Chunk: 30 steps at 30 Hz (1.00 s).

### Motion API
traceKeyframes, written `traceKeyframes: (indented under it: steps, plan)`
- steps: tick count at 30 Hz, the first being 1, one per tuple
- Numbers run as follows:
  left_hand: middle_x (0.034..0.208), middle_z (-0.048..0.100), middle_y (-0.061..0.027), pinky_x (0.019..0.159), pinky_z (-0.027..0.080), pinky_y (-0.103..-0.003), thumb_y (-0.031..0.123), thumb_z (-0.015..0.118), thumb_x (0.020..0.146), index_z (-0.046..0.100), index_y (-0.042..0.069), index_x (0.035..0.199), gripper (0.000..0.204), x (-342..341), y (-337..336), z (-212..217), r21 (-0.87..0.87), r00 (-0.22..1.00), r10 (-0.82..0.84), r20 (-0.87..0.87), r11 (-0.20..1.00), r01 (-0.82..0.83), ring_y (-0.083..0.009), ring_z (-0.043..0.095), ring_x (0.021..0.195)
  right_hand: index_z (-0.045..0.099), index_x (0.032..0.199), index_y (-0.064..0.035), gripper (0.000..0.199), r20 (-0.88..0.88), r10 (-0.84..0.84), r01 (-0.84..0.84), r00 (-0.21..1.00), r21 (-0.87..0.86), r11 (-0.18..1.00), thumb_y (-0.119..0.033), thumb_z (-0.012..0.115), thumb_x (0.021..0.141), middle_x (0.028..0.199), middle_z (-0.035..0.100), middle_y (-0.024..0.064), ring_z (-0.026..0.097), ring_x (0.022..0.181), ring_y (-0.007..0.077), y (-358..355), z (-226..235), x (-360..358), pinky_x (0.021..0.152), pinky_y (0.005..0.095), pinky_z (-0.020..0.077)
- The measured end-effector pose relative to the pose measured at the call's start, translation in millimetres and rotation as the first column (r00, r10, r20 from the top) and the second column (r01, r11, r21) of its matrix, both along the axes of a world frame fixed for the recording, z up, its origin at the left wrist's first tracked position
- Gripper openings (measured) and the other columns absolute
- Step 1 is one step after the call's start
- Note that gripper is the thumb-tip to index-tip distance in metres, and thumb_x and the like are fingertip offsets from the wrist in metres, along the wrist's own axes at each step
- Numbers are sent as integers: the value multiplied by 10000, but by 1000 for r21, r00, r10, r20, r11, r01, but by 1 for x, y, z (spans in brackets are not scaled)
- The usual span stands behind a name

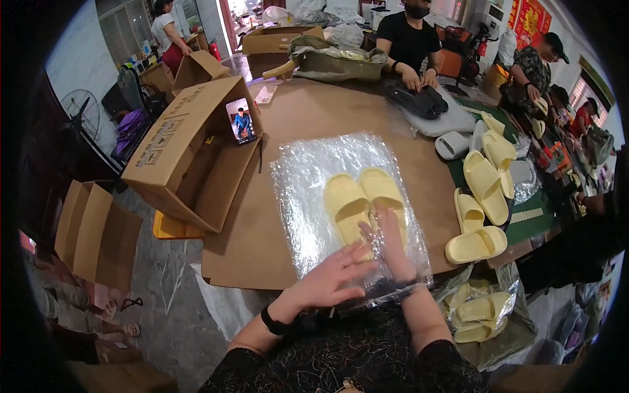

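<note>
A pair of pale yellow slippers, the left slipper [345, 200] and the right slipper [381, 185], lies side by side on a stack of clear plastic bags [303, 190], toes pointing away from me. My right hand [391, 247] reaches over the right slipper with its fingers stretched out, partly hiding its footbed. Whether it presses on the slipper I cannot tell. Just left of it my left hand [335, 273] hovers near the heel of the left slipper, fingers spread and holding nothing. Crumpled clear film shows by my right wrist.
Several loose yellow slippers [483, 187] and a grey one [453, 145] lie on the table's right side. A bag of yellow slippers [483, 308] hangs below. At left, an open cardboard box [177, 141] carries a phone [241, 122]. Across the table, a person handles black slippers [426, 101].
</note>
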<state>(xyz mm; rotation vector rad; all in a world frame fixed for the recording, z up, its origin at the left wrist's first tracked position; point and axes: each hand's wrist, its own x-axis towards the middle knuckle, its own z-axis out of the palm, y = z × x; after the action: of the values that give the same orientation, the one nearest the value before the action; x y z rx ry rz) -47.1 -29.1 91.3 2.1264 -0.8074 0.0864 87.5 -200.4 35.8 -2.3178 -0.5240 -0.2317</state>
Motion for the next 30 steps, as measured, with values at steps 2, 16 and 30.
traceKeyframes:
  steps: [2, 16, 30]
  plan:
    - [1604, 260, -212, 1208, 212, -489, 467, 572, 962, 464, 142, 1476, 617, 9, 7, -8, 80, 995, 103, -1, 991, -103, -436, 195, 1488, 570, 1289, -11, 461, 187, 104, -99, 977, -34, 994, -176, 698, 878, 1170, 586, 239, 545, 1112, 429, -24, 11, -31, 922, 514, 458]
    - [1574, 87, -382, 1207, 189, -506, 434, 620, 938, 211, 16, 1553, 850, 48, 27, -85, 243, 770, 638, -3, 747, -618, -506, 120, 1479, 684, 864, 26, 104, -455, 253, 49, 854, 554, 831, -72, 698, 895, 810, 697, 101, 603, 651, 146, -156, 122, -83, 580, 276, 458]
    - [1576, 148, -358, 1204, 190, -495, 429, 587, 946, 255, -14, 1534, 808, 43, 20, -89, 308, 770, 627, 119, 714, -628, -479, 175, 1474, 658, 905, -19, 426, -2, -59, 56, 998, -283, 958, -444, 680, 877, 809, 687, 201, 690, 793, 356, 15, 5, 38, 713, 457, 543]
